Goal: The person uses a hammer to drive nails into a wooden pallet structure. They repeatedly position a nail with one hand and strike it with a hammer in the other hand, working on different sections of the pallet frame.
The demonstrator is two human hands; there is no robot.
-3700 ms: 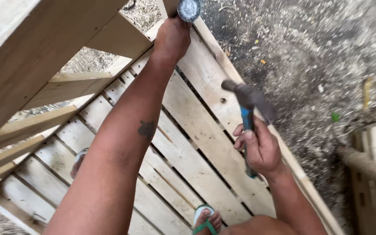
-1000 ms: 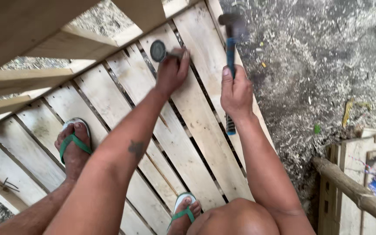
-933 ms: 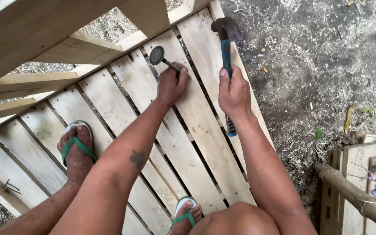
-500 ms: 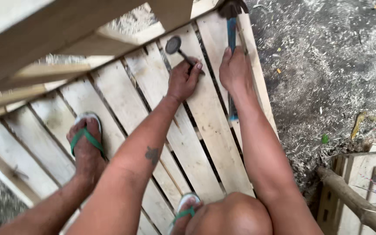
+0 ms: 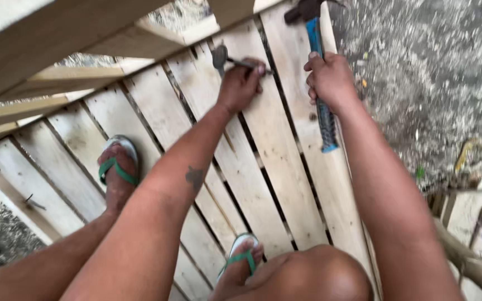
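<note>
The left hand (image 5: pixel 242 83), upper centre of the frame, is pinching a thin steel punch (image 5: pixel 235 61) between closed fingertips, its round flat head pointing to the upper left and its tip resting against a pale slat of the wooden pallet (image 5: pixel 274 167). The right hand (image 5: pixel 330 81), just to the right, is wrapping all fingers tightly around the blue-handled hammer (image 5: pixel 319 78), whose dark head is cut by the top edge of the frame. Compared with half a second ago, the punch is lying flatter and closer to the board, and the hammer is rising out of view; this suggests a strike is being prepared. Two feet in green-strapped sandals (image 5: pixel 115 167) are standing on the slats at lower left and lower centre.
</note>
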